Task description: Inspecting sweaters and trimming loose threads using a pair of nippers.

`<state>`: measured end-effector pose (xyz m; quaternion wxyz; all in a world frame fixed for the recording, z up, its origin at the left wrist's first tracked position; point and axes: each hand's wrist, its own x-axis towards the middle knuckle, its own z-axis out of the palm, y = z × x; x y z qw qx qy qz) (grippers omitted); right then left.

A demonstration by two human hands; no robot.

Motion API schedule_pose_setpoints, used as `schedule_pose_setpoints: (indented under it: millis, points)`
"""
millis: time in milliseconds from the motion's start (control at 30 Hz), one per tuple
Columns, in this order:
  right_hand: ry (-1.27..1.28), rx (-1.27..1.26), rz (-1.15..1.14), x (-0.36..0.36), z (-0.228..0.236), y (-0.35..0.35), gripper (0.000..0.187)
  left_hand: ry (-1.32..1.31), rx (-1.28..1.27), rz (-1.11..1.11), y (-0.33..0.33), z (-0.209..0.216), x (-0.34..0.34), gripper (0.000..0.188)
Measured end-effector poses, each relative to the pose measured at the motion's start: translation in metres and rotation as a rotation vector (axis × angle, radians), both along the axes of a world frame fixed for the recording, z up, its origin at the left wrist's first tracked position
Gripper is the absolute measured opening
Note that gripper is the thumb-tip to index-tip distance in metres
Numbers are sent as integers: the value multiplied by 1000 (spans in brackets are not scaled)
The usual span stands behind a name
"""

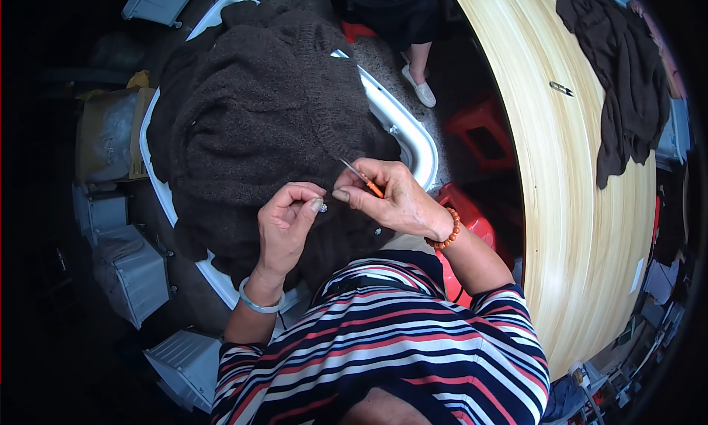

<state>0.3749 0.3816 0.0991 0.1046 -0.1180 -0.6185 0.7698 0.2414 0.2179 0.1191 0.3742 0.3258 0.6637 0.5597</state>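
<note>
head: brown knitwear (251,115) covers white tub (424,148); wooden table (549,174) right.

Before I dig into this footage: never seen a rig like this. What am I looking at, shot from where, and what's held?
There's no robot: these are a person's own bare hands. The single picture comes from a wide fisheye camera worn on the head, looking down, so straight edges curve and picture left is the person's left.

The left hand appears to pinch a small shiny piece. The right hand holds a slim metal-tipped tool with an orange part.

In front, dark knitted fabric is heaped in a white-rimmed container. On the wooden table at right lie a small dark tool and more dark cloth.
</note>
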Motion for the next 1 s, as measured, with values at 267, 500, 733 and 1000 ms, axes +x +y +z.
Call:
schedule_pose_setpoints:
  millis: [267,500,733,1000]
  points:
    - [-163,468,-72,23,17,-6,34,-457,12,178,-5,2,-7,8]
    - [-191,605,85,14,20,-16,28,-609,61,139,-3,0,-8,6]
    - [-228,697,35,9,14,-20,29,-591,47,139,-5,0,-7,6]
    - [-278,748,51,12,8,-18,27,-561,64,130,-5,-2,-7,7]
